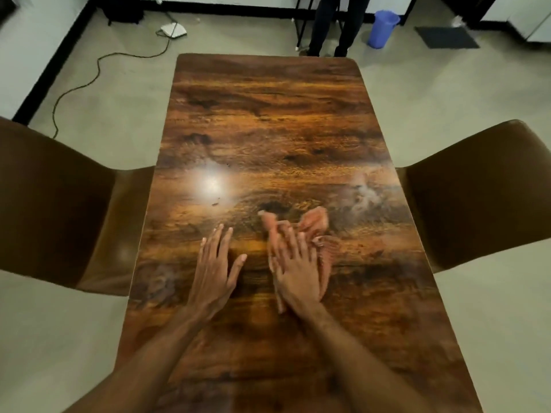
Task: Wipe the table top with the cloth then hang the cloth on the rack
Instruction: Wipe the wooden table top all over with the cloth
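A long wooden table top [268, 120] with dark grain runs away from me. A crumpled orange-pink cloth [316, 225] lies on it a little right of the middle, near me. My right hand [293, 263] presses flat on the cloth, fingers stretched out over it. Just to its left, my left hand [214, 263] rests flat on the bare wood with fingers apart and holds nothing. A pale smear [363, 192] shows on the wood beyond the cloth, toward the right edge. No rack can be made out.
A brown chair [59, 210] stands at the table's left side and another brown chair [477, 198] at its right. Beyond the far end a person's legs [334, 28] stand by a blue bin [381, 28]. A cable [98, 73] snakes over the floor at far left.
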Tool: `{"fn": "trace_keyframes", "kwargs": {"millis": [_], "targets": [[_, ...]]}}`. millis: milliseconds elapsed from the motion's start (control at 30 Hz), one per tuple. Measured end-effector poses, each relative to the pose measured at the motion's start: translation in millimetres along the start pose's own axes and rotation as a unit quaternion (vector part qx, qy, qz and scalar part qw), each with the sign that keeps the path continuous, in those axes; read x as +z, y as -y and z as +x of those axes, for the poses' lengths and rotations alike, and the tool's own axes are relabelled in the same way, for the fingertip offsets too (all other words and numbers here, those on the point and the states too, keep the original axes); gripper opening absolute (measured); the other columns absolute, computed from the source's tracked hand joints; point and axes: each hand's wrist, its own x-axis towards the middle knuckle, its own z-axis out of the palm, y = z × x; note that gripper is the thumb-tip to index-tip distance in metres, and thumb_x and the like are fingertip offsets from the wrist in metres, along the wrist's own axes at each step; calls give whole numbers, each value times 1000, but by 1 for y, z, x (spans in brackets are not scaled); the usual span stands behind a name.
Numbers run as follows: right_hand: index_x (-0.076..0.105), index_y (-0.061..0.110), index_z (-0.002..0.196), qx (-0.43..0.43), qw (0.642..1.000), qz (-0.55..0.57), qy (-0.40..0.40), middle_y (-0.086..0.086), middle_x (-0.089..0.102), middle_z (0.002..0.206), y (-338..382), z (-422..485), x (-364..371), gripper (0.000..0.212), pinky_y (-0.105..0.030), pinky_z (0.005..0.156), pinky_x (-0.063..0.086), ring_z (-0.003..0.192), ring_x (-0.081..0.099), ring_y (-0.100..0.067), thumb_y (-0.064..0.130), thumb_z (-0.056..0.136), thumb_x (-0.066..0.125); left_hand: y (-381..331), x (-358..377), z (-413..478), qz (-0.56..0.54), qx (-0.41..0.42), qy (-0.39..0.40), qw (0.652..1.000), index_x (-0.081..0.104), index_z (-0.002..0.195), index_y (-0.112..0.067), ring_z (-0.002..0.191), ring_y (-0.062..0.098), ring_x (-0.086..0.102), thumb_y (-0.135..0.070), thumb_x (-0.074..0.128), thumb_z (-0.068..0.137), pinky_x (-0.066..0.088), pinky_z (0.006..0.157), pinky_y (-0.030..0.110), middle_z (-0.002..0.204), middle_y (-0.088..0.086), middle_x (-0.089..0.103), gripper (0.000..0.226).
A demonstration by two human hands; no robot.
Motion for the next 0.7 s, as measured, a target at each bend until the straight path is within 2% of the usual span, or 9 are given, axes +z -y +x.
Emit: {"fn": "trace_keyframes", "kwargs": {"millis": [100, 200, 300, 333, 400, 500, 533, 600, 700], "targets": [[14, 38, 163, -136, 990, -8, 34, 8, 3, 173, 36, -28, 18, 62, -52, 127, 5, 159, 3, -19, 50, 106, 33, 15, -5, -26, -4, 8, -7, 1000, 26, 158, -17, 154, 18, 15, -54, 29, 102, 0, 126, 35, 166, 5, 21, 67], [21, 38, 162, 6, 1000, -26, -1, 6, 12, 172, 4, -29, 12, 61, -53, 126, 8, 157, 14, -22, 52, 104, 28, 31, -17, -52, -29, -5, -16, 999, 24, 158, -18, 154, 17, 15, -49, 37, 102, -1, 126, 34, 166, 4, 21, 65], [18, 28, 164, 142, 989, -12, -30, -2, 1, 173, 19, -35, 10, 63, -55, 126, 3, 159, 1, -29, 49, 105, 20, 50, -31, -81, -51, -24, -23, 998, 24, 158, -20, 154, 16, 14, -50, 37, 102, -3, 125, 31, 166, 4, 21, 65], [16, 26, 164, 121, 992, -10, -19, -3, -2, 173, 49, -41, 16, 63, -54, 126, -1, 159, -3, -28, 47, 105, 22, 57, -37, -92, -49, -36, -22, 998, 25, 158, -20, 154, 16, 13, -52, 35, 102, -3, 125, 31, 166, 4, 21, 65], [15, 27, 164, -21, 999, -11, 28, -1, -3, 173, 107, -57, 37, 62, -52, 125, -2, 158, -7, -26, 46, 107, 28, 69, -45, -108, -30, -54, -22, 998, 26, 158, -20, 154, 18, 14, -56, 32, 101, 0, 125, 34, 166, 5, 21, 67], [14, 34, 164, -232, 969, -35, 81, 3, 5, 173, 151, -45, 48, 61, -50, 126, -3, 159, -2, -22, 50, 107, 30, 91, -63, -125, -14, -72, -39, 997, 25, 158, -20, 154, 20, 17, -60, 28, 101, 4, 126, 37, 167, 3, 21, 70], [16, 34, 164, -238, 967, -35, 83, 3, 8, 173, 153, -26, 45, 59, -49, 126, -3, 159, 3, -23, 50, 108, 28, 98, -68, -128, -23, -80, -46, 995, 24, 158, -21, 154, 20, 16, -61, 27, 100, 2, 126, 36, 167, 3, 19, 70], [18, 31, 164, -161, 983, -33, 78, 3, 7, 173, 153, 8, 39, 58, -49, 127, -1, 159, 5, -23, 48, 109, 25, 109, -75, -136, -34, -101, -62, 992, 22, 159, -22, 155, 20, 12, -59, 29, 100, 0, 125, 37, 168, 3, 17, 70], [4, 25, 165, -110, 991, -41, 61, -2, -8, 173, 168, -9, 44, 62, -54, 127, 2, 159, -8, -24, 48, 110, 19, 111, -83, -147, -29, -117, -81, 989, 20, 159, -22, 154, 18, 8, -55, 33, 101, 0, 124, 37, 168, 4, 15, 68]]}}
